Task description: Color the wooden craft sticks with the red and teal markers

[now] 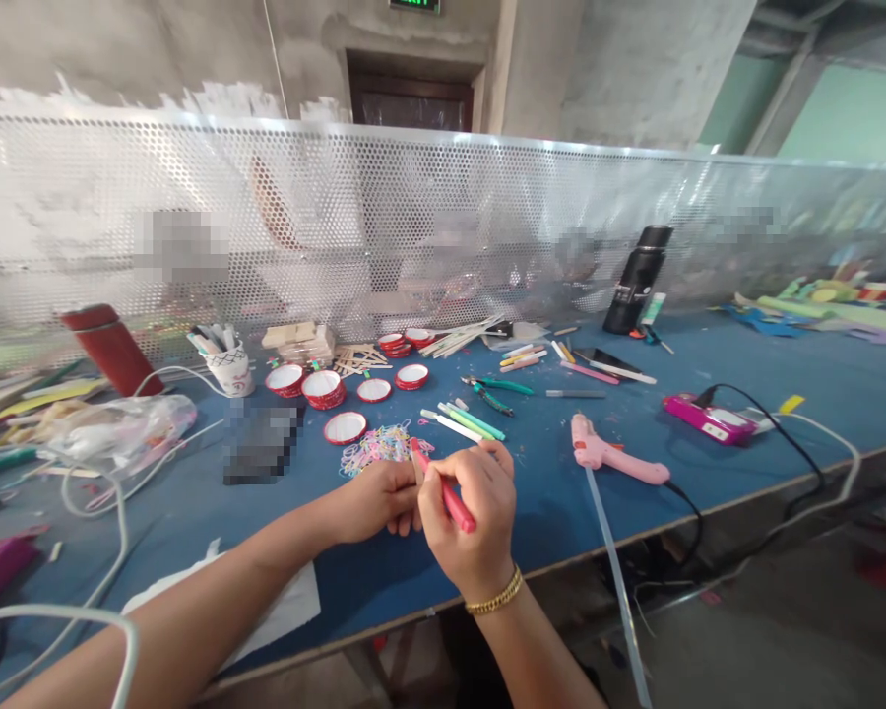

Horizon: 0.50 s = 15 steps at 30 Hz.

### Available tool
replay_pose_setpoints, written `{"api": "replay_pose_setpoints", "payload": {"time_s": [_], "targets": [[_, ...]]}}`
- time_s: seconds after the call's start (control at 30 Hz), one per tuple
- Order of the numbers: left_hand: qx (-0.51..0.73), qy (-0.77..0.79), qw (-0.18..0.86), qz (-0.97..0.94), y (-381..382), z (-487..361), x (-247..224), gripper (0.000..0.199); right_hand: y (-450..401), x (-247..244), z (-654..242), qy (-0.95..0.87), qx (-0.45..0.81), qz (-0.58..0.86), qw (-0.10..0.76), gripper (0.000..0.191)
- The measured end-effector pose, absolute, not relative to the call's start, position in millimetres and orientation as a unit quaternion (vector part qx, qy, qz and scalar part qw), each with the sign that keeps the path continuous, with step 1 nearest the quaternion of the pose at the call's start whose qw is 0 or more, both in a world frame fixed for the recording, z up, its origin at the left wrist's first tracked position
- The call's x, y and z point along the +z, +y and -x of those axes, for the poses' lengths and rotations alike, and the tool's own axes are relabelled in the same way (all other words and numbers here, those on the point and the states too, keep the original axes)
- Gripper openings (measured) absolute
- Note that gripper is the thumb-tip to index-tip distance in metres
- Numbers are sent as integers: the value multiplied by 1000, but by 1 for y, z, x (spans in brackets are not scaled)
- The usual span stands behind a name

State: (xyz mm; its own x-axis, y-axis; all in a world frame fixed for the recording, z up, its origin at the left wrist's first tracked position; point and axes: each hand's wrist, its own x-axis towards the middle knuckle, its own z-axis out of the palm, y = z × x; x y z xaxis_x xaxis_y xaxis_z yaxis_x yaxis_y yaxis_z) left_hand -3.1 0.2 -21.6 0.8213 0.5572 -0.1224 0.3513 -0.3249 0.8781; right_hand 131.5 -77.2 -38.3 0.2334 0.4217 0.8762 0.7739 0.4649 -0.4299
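Note:
My right hand (476,507) is closed around a red marker (456,506), its tip angled up and left toward my left hand (373,502). The fingers of my left hand pinch a small flat light-wood piece (418,475), mostly hidden by both hands; the marker tip is close to it, but I cannot tell if they touch. Just beyond my hands lies a heap of small pastel rubber bands (384,446). Several capped markers (462,423) lie to the right of that heap. A round red-rimmed white disc (346,427) rests behind it.
More red-rimmed discs (323,386), wooden sticks (462,337) and green-handled pliers (491,396) spread across the blue table (546,522). At right are a pink glue gun (612,453), a magenta device (709,418) and a black bottle (637,281). A perforated metal panel (443,217) stands behind.

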Motion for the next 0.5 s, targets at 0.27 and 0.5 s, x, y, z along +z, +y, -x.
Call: {"api": "replay_pose_setpoints", "payload": {"time_s": [0.27,0.5], "targets": [[96,275,513,-808,0,3,-21,32,-77,-40,-132,-602,-148,487,616,11],[95,274,513,-808,-1,3,-21,31,-76,-41,-132,-596,-151,485,622,10]]}}
